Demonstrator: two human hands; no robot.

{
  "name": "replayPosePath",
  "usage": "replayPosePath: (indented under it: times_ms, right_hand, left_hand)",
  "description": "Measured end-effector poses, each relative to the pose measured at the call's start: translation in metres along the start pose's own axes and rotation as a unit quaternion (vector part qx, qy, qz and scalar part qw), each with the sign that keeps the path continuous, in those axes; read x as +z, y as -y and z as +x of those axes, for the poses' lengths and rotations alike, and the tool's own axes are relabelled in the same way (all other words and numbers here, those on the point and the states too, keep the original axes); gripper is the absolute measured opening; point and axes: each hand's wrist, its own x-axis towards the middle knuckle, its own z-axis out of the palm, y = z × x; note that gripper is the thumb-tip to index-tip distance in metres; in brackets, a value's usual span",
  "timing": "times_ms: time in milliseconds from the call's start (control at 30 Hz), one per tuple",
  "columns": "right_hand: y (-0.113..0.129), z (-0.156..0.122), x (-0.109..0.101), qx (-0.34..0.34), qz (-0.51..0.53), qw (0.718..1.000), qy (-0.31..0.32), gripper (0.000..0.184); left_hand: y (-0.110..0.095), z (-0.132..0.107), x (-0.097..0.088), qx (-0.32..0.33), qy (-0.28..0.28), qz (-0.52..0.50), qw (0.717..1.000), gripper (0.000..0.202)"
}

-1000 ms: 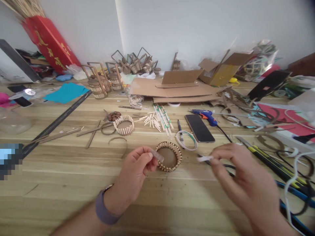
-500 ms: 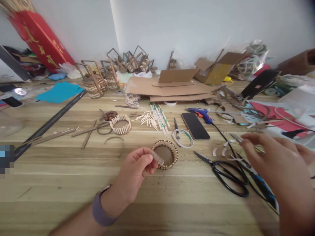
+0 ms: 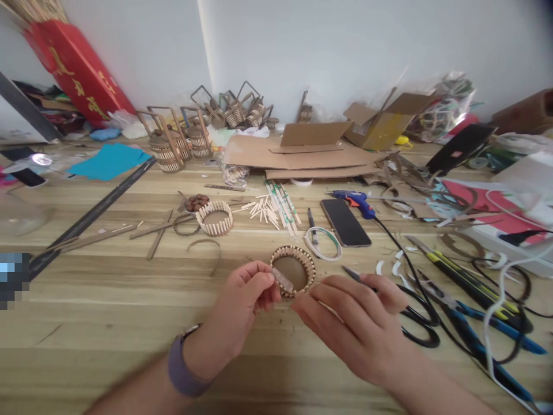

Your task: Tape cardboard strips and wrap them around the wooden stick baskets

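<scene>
My left hand [image 3: 250, 294] is closed, pinching a small clear plastic strip [image 3: 283, 280] between thumb and fingers. The strip overlaps the near rim of a round, shallow basket frame [image 3: 311, 266] with a dark base and short upright sticks around its edge. From the right, my right hand [image 3: 354, 323] reaches in with fingers stretched out, fingertips close to the strip's free end. Nothing shows in it, though the undersides of its fingers are hidden. Partly behind this hand lie black-handled scissors [image 3: 421, 334].
A yellow-and-black utility knife [image 3: 473, 282] and blue-handled pliers [image 3: 470, 334] lie at the right. Farther back are a phone [image 3: 345, 223], a blue glue gun [image 3: 356, 202], loose sticks [image 3: 264, 210] and a second stick ring [image 3: 215, 219]. Flat cardboard [image 3: 302, 158] sits behind.
My right hand has moved left from the utility knife to beside the basket frame, and the knife now lies uncovered on the table. The left hand still pinches the strip.
</scene>
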Motion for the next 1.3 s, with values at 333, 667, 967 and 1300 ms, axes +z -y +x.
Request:
replayPosePath:
  times_ms: [333,667,967,1300]
  right_hand:
    - [-0.001,0.001,0.01,0.012,-0.012,1.0,-0.013,0.01]
    - [-0.005,-0.015,0.009,0.277,0.243,0.929,0.019,0.012]
    - [0.002,-0.034,0.03,0.463,0.405,0.782,0.101,0.017]
    - [0.002,-0.04,0.04,0.504,0.427,0.743,0.111,0.019]
  left_hand:
    - [0.001,-0.003,0.003,-0.05,0.013,-0.016,0.999,0.014]
    - [-0.008,-0.006,-0.003,0.056,-0.018,0.161,0.985,0.009]
    - [0.007,0.0,-0.009,0.368,0.051,0.563,0.738,0.028]
    - [0.013,0.008,-0.009,0.312,0.09,0.612,0.721,0.018]
